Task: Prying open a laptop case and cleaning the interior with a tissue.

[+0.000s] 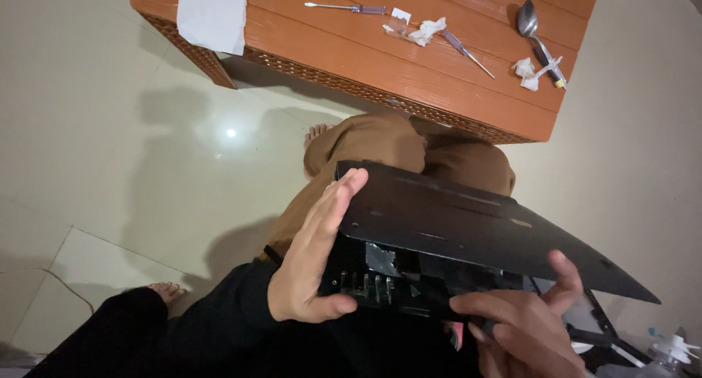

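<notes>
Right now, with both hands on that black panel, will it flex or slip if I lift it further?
The black panel looks thin, flat and holds a straight edge, so probably stiff. Its surface seems smooth; the left hand presses flat on one edge, so it might slide. The right hand pinches the lower edge, likely steadying it.

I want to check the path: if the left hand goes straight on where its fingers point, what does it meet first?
Probably nothing near: the left hand lies along the black panel, fingers pointing past its corner toward the brown-trousered knee, then the orange table; depth unclear.
</notes>
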